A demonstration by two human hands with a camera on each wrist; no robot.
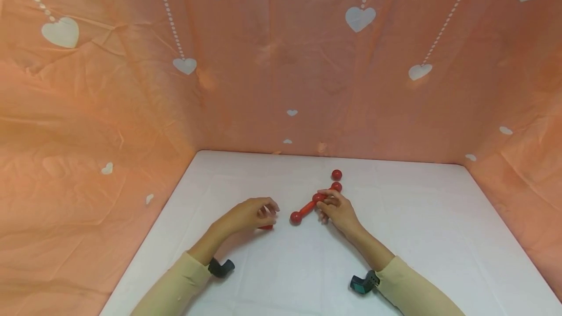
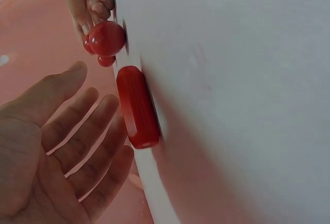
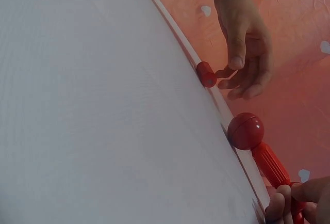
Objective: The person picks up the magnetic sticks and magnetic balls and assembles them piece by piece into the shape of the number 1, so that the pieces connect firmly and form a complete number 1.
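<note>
A chain of red balls joined by grooved red rods [image 1: 308, 208] lies slanting on the table. My right hand [image 1: 341, 212] pinches it close to its middle ball [image 1: 318, 198]; in the right wrist view, thumb and fingers cover part of that joint. The near end ball [image 3: 246, 131] sits at the table surface. To the left, my left hand [image 1: 254, 212] hovers with relaxed, spread fingers and grips nothing. Below its fingers a separate short red rod [image 2: 138, 108] lies on the table, mostly covered by the hand in the head view.
One loose red ball [image 1: 336, 175] stands just beyond the chain's far end ball [image 1: 336, 187]. The white table [image 1: 439, 238] is bordered at the back and sides by an orange cloth [image 1: 246, 87] with white hearts. Dark wrist devices [image 1: 365, 283] sit near both sleeves.
</note>
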